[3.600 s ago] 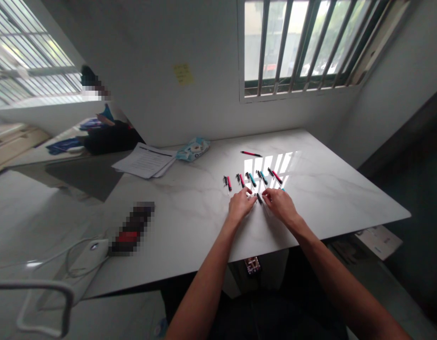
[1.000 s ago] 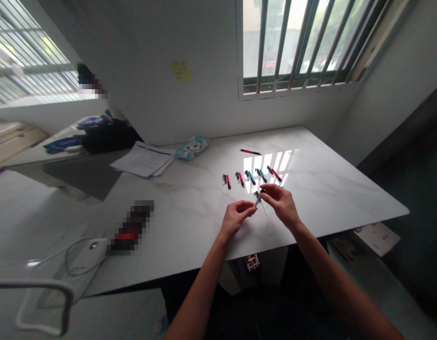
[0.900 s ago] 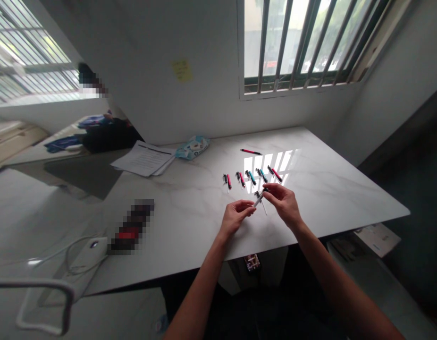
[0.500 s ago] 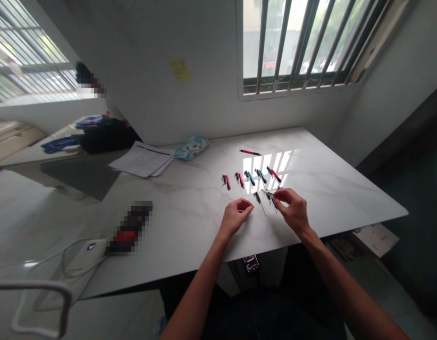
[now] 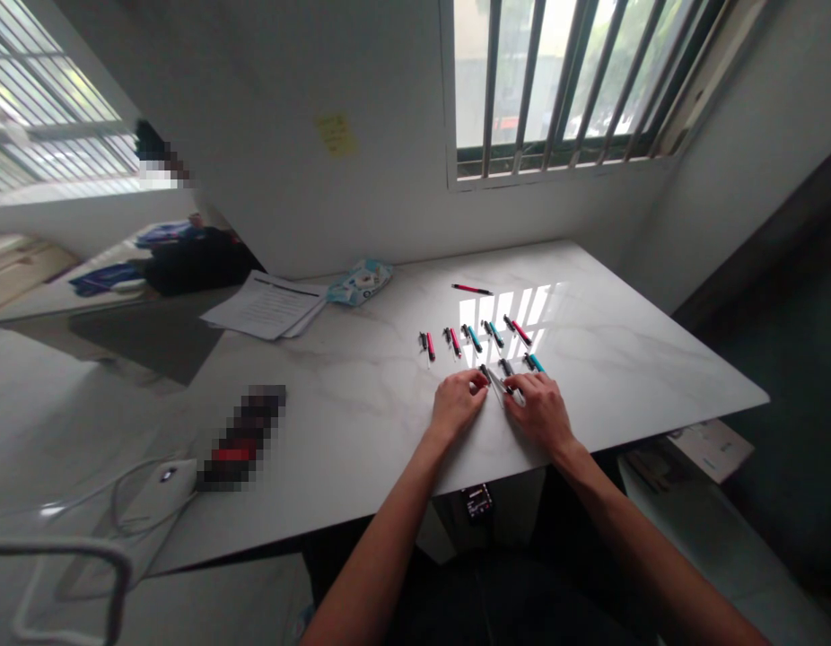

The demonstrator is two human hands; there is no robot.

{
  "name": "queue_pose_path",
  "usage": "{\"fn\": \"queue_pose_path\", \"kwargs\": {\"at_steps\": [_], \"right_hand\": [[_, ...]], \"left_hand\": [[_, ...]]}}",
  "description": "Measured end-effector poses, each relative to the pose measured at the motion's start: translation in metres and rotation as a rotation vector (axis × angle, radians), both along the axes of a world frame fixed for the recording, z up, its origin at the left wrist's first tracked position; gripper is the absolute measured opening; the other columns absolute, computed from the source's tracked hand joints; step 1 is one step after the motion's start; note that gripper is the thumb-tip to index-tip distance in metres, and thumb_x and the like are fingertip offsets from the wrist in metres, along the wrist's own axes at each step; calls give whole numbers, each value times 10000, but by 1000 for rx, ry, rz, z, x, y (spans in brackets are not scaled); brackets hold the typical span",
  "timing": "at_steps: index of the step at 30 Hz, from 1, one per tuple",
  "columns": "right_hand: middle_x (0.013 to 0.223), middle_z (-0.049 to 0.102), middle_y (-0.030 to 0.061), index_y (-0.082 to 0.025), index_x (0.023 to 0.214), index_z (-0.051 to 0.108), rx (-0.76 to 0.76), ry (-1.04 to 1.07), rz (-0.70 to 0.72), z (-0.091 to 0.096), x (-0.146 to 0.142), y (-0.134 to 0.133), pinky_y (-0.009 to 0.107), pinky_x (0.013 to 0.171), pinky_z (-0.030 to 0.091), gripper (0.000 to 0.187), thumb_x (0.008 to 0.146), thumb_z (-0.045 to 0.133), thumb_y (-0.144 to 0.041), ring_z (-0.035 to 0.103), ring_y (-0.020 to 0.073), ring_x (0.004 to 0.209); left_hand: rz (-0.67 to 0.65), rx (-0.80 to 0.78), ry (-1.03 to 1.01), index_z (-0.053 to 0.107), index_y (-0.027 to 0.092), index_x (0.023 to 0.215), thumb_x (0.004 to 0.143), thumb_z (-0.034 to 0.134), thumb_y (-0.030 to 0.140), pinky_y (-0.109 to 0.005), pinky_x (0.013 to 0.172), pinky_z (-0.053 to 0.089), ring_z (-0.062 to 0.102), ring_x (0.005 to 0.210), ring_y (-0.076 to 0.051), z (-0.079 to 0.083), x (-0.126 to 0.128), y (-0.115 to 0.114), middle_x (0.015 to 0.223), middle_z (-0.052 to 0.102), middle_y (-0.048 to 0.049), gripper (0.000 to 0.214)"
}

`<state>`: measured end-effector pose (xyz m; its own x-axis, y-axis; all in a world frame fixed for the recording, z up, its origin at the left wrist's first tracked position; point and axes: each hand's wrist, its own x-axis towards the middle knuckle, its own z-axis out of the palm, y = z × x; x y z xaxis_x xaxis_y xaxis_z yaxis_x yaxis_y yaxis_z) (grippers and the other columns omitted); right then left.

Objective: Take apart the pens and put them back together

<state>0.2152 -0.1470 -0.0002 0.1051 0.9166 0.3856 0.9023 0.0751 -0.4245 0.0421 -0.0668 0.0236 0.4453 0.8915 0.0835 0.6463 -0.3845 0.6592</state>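
My right hand [image 5: 540, 408] pinches a slim grey and black pen barrel [image 5: 498, 382] low over the tabletop. Opposite it, my left hand [image 5: 456, 404] rests on the table with thumb and fingers curled together; what they hold, if anything, is hidden. A black pen clip part [image 5: 484, 371] lies by the left fingertips. Just beyond the right hand are another dark pen part [image 5: 506, 366] and a teal pen barrel [image 5: 535, 362]. Farther back runs a row of pens in pieces, among them a red barrel [image 5: 430, 346] and a teal barrel [image 5: 475, 338], with black parts and thin refills beside them.
A whole red pen [image 5: 472, 289] lies behind the row on the marble-patterned table [image 5: 362, 395]. Toward the back left are papers [image 5: 264, 305] and a blue-white soft packet [image 5: 362, 283]. A white device with a cable [image 5: 166, 484] and a pixelated object [image 5: 244, 440] sit at left.
My right hand has moved left and down with the pen barrel, closer to the left hand. The left hand has shifted slightly right, toward the black clip part. The teal barrel now shows more fully.
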Motion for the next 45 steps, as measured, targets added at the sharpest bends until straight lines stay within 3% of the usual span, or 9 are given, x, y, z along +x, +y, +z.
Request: {"fn": "queue_pose_path", "kwargs": {"at_steps": [26, 30, 32, 37, 40, 45], "right_hand": [[991, 775, 72, -225, 1022, 774, -56, -4, 61, 4, -3, 8, 437, 924, 451, 166, 977, 620, -266, 635, 286, 969], [982, 776, 65, -235, 1018, 770, -15, 42, 95, 10, 5, 11, 424, 923, 462, 154, 971, 625, -258, 643, 273, 947], [972, 778, 63, -238, 1002, 768, 17, 74, 111, 15, 13, 17, 413, 920, 472, 153, 970, 619, -257, 651, 266, 937], [953, 788, 63, -229, 961, 780, 100, 115, 113, 28, 38, 60, 407, 912, 496, 167, 941, 616, -256, 675, 260, 926], [933, 794, 56, -225, 1000, 796, 49, 204, 104, 30, 54, 110, 358, 844, 532, 190, 916, 637, -288, 701, 222, 857], [1027, 797, 84, -181, 1136, 775, -112, 228, -14, 27, 82, 208, 307, 847, 547, 261, 917, 665, -272, 729, 194, 900]], "left_hand": [[12, 35, -23, 729, 285, 1118, 885, 710, 220, -317, 833, 510, 725, 830, -191, -8, 6, 2, 967, 795, -4, 243], [-15, 56, -23, 729, 290, 1136, 866, 762, 327, -299, 789, 495, 710, 779, -182, -1, -8, 12, 955, 790, 2, 274], [37, 86, -55, 728, 286, 1147, 874, 751, 418, -291, 772, 479, 691, 731, -171, 3, -23, 24, 923, 782, 6, 304], [319, 213, -68, 757, 251, 1001, 920, 659, 427, -262, 696, 394, 622, 664, -159, 3, -67, 59, 723, 691, 12, 218], [469, 259, -47, 752, 227, 914, 924, 631, 402, -255, 650, 333, 543, 594, -149, -3, -81, 68, 612, 582, 24, 214], [507, 313, -27, 741, 223, 918, 936, 604, 384, -254, 641, 289, 481, 551, -140, -6, -81, 67, 562, 519, 41, 212]]}}
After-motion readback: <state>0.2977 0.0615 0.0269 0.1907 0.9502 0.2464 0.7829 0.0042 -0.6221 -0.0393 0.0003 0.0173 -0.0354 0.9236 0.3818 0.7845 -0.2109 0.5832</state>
